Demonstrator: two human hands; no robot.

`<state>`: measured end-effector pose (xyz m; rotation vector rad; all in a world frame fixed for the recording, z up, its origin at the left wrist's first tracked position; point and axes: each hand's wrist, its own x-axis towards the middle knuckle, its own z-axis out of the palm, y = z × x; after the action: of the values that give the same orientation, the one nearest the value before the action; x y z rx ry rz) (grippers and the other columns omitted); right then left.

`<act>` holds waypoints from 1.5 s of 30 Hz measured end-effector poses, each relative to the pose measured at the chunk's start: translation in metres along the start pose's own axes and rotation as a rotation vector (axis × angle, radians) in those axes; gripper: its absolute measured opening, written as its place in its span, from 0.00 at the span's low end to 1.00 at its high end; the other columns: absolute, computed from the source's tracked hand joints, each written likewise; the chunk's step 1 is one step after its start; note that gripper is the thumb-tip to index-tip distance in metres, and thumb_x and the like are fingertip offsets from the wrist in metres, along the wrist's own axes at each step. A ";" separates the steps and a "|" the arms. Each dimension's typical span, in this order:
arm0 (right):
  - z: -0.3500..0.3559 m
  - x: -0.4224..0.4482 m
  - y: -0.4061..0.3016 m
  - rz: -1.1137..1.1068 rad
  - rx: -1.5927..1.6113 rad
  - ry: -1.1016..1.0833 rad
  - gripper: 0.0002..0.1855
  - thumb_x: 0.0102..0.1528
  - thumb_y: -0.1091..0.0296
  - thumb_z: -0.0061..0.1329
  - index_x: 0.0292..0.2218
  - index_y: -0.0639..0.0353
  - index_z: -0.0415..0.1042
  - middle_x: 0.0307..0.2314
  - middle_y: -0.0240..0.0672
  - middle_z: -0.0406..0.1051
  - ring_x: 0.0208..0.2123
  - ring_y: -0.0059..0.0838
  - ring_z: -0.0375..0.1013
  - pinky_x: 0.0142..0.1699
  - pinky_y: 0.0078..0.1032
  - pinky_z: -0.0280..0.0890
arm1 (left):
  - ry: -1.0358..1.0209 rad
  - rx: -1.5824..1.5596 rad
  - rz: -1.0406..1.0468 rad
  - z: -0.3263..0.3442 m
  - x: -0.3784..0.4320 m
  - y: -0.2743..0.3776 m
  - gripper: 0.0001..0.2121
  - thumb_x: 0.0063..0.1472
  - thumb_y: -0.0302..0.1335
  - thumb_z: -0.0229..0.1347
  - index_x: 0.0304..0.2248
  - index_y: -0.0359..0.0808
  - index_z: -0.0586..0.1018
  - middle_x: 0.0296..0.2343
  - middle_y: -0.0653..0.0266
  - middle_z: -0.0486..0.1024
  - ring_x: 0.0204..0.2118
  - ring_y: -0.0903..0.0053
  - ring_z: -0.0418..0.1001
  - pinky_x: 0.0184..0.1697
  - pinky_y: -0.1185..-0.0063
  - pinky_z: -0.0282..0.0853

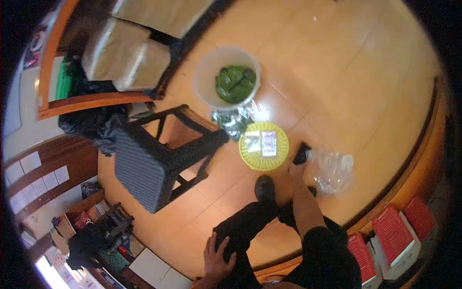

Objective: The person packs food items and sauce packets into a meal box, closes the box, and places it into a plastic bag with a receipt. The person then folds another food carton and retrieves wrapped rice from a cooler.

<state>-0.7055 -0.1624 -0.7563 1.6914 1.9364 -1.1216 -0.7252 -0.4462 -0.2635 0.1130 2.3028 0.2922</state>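
My left hand (219, 254) rests on my dark-trousered thigh with its fingers apart. My right arm reaches down past my knee, and my right hand (297, 169) is low over the floor. A small black object (302, 153) is at its fingers, too blurred to name, and a clear plastic bag (332, 171) is right beside it. Near this hand is a round yellow ribbed plastic lid or tray (249, 162), bearing a small clear packet (252, 142) and a printed packet (269, 143). Beyond it, a whitish plastic bucket (205, 77) contains green material (231, 92) with a dark utensil in it.
Filled clear plastic packets (232, 121) lie between bucket and yellow lid. A black folding step stool (140, 166) stands to the left. Plastic-wrapped packages (126, 54) sit on a rack at upper left. Red-topped boxes (391, 231) line the right, and an open cardboard box (68, 234) is lower left.
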 end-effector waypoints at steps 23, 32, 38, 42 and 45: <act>-0.672 -0.277 -0.303 -0.225 0.101 -0.547 0.35 0.51 0.63 0.48 0.57 0.55 0.48 0.36 0.41 0.66 0.36 0.34 0.68 0.40 0.33 0.66 | -1.067 -0.120 1.493 -0.306 0.045 0.491 0.17 0.65 0.39 0.43 0.31 0.29 0.70 0.26 0.53 0.69 0.27 0.69 0.64 0.33 0.71 0.61; -0.681 -0.159 -0.516 -0.253 0.239 -0.706 0.30 0.52 0.60 0.45 0.53 0.58 0.53 0.36 0.42 0.68 0.35 0.37 0.70 0.39 0.36 0.68 | -0.947 0.033 1.542 -0.401 0.120 0.588 0.14 0.59 0.30 0.48 0.37 0.26 0.73 0.34 0.48 0.73 0.34 0.71 0.69 0.37 0.70 0.63; -0.648 -0.112 -0.630 -0.160 0.248 -0.856 0.27 0.53 0.58 0.43 0.51 0.59 0.56 0.35 0.42 0.68 0.34 0.39 0.71 0.39 0.39 0.69 | -0.682 0.108 1.091 -0.425 0.223 0.613 0.21 0.58 0.41 0.51 0.43 0.31 0.75 0.40 0.48 0.73 0.39 0.65 0.70 0.44 0.68 0.63; -0.640 -0.113 -0.713 -0.058 0.138 -0.986 0.26 0.53 0.56 0.42 0.50 0.60 0.59 0.35 0.43 0.69 0.34 0.40 0.72 0.38 0.40 0.70 | -0.442 0.622 1.022 -0.549 0.252 0.599 0.19 0.56 0.41 0.51 0.39 0.33 0.76 0.35 0.50 0.74 0.37 0.62 0.71 0.43 0.67 0.63; -0.656 -0.111 -0.729 0.130 0.019 -1.023 0.23 0.50 0.54 0.44 0.43 0.58 0.68 0.35 0.38 0.69 0.33 0.34 0.69 0.41 0.35 0.63 | -0.506 0.570 1.213 -0.599 0.275 0.609 0.15 0.55 0.38 0.51 0.36 0.35 0.78 0.31 0.55 0.76 0.34 0.64 0.72 0.39 0.69 0.64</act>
<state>-1.2074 0.2580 -0.0176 0.8913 1.1373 -1.5240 -1.3581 0.0873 0.0834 1.6669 1.4910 0.1499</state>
